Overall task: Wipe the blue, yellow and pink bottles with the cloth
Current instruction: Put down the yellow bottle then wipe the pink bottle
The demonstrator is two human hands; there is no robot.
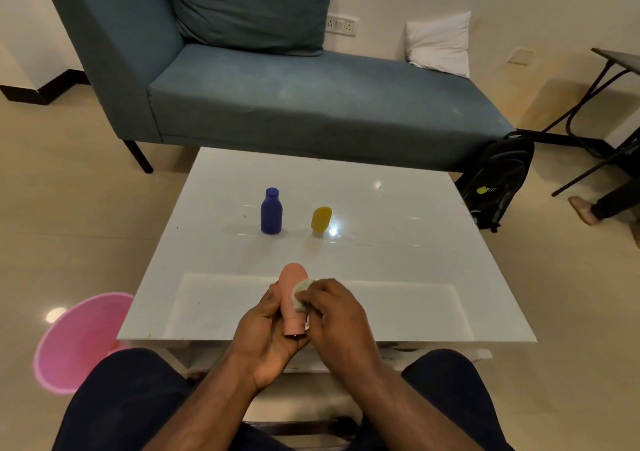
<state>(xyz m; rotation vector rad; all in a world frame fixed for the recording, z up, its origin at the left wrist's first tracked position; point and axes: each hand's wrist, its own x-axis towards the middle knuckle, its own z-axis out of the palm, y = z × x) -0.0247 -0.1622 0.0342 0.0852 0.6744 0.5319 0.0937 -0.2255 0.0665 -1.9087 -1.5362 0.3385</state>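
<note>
My left hand (pixel 268 329) grips the pink bottle (pixel 292 295) by its lower part, cap end toward me, over the near edge of the white table (pixel 398 229). With my right hand (pixel 334 312) I pinch a small pale cloth (pixel 302 293) and press it against the bottle's right side. The blue bottle (pixel 271 211) stands upright at the table's middle. The yellow bottle (pixel 320 221) stands cap-down just to its right.
A pink bucket (pixel 79 340) sits on the floor left of the table. A blue sofa (pixel 277 94) stands behind the table, with a black backpack (pixel 495 180) at its right end. A person's foot (pixel 583 210) shows at the far right.
</note>
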